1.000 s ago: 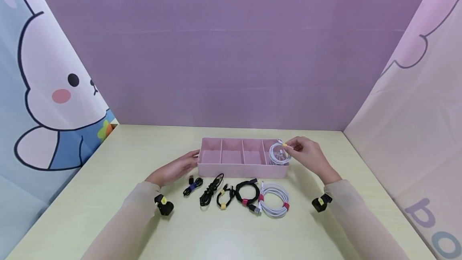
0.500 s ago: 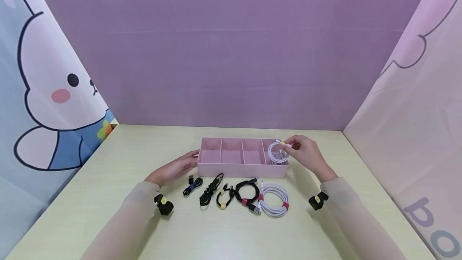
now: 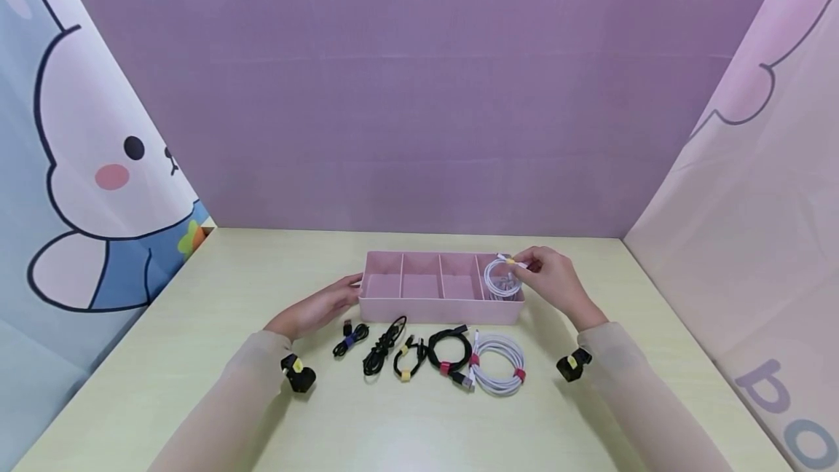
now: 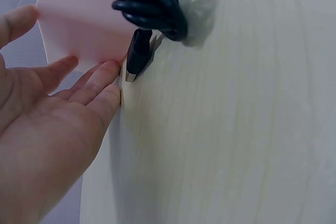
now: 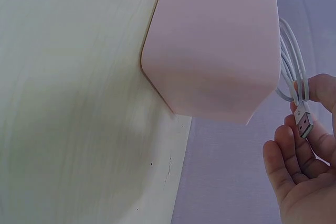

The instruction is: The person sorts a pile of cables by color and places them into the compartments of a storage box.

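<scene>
A pink box point(image 3: 440, 310) with several compartments in a row stands on the table. My right hand point(image 3: 557, 279) pinches a coiled white USB cable point(image 3: 491, 280) bound with a yellow tie, over the rightmost compartment. In the right wrist view the USB plug point(image 5: 303, 121) hangs below the thumb and fingers. Inside that same compartment, another pale item shows partly behind the coil. My left hand point(image 3: 323, 307) rests its fingertips against the box's left end, fingers fairly straight. Near those fingertips in the left wrist view lies a black cable point(image 4: 152, 3) with a USB plug.
In front of the box lie a black cable with a purple tie point(image 3: 350, 339), a black bundled cable point(image 3: 380, 355), a short black cable with a yellow tie point(image 3: 398, 368), a black cable with a red tie point(image 3: 432, 352) and a thick white coil point(image 3: 501, 386). A purple backdrop point(image 3: 419, 93) rises behind.
The right hand has moved slightly left with the white cable, bringing the coil further over the rightmost compartment. The left hand stays at the box's left end.
</scene>
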A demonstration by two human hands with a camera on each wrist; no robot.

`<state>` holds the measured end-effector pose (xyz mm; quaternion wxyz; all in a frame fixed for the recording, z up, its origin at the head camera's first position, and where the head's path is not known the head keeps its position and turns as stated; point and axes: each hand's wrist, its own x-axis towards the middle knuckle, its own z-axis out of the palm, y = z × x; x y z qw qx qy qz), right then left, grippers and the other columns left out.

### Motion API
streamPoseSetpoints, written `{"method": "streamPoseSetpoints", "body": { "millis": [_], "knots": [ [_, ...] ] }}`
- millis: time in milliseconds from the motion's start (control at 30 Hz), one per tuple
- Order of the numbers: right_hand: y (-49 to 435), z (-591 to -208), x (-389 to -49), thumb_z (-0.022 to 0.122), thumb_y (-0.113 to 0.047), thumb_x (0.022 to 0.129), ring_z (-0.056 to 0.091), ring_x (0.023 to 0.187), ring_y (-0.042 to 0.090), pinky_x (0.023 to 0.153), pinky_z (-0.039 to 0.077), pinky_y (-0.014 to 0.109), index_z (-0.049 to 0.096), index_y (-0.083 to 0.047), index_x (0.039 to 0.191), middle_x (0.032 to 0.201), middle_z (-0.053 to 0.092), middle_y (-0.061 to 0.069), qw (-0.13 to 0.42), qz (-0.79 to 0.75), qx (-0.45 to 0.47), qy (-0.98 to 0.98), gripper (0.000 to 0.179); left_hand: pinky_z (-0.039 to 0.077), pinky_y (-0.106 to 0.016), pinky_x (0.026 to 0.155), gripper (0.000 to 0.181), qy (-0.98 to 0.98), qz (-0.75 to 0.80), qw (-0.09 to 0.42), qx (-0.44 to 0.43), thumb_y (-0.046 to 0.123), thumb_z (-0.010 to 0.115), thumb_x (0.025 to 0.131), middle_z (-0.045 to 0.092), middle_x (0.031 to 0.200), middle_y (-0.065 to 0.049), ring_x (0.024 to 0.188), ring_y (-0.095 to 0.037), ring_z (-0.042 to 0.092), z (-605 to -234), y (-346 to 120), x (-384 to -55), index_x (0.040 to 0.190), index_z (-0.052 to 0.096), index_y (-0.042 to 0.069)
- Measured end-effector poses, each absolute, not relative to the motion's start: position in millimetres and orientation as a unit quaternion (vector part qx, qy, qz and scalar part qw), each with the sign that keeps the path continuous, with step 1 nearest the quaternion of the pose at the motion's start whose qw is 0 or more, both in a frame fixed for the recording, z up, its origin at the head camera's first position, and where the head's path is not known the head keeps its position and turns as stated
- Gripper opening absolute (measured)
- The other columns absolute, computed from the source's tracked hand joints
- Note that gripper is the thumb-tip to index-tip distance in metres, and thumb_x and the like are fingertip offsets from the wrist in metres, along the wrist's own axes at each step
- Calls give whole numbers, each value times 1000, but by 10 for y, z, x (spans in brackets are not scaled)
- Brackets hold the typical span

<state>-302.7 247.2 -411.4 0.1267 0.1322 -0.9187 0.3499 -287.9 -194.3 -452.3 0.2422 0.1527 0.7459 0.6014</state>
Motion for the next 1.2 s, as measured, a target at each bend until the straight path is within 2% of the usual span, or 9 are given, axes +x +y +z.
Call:
{"method": "streamPoseSetpoints", "body": {
  "millis": [400, 700, 933, 1200],
  "knots": [
    [2442, -4132, -3014, 75, -17, 91, 56, 77, 20, 62, 49, 28, 74, -3, 99, 87, 62, 7, 135, 346, 134, -919, 16, 14, -42, 122, 62, 750, 595, 246, 152, 27, 37, 110, 14, 166, -14, 150, -33, 17, -4543, -1953, -2873, 162, 8, 8],
    [2431, -4138, -3005, 72, -18, 94, 64, 85, 24, 74, 54, 37, 74, -1, 106, 96, 67, 10, 139, 339, 147, -919, 21, 14, -42, 122, 63, 751, 594, 246, 152, 27, 37, 110, 14, 166, -14, 150, -33, 17, -4551, -1952, -2883, 162, 7, 9],
    [2441, -4124, -2987, 71, -19, 95, 63, 84, 22, 73, 54, 36, 74, -3, 105, 96, 67, 8, 144, 343, 146, -917, 20, 14, -43, 122, 63, 752, 593, 243, 150, 27, 38, 109, 14, 166, -14, 150, -34, 17, -4547, -1950, -2882, 162, 8, 9],
    [2457, -4092, -2947, 69, -19, 96, 64, 85, 22, 74, 55, 35, 74, -3, 106, 96, 68, 9, 142, 341, 151, -917, 20, 14, -43, 122, 71, 755, 588, 244, 156, 36, 43, 107, 12, 166, -14, 150, -34, 17, -4527, -1956, -2868, 162, 7, 9]
  ]
}}
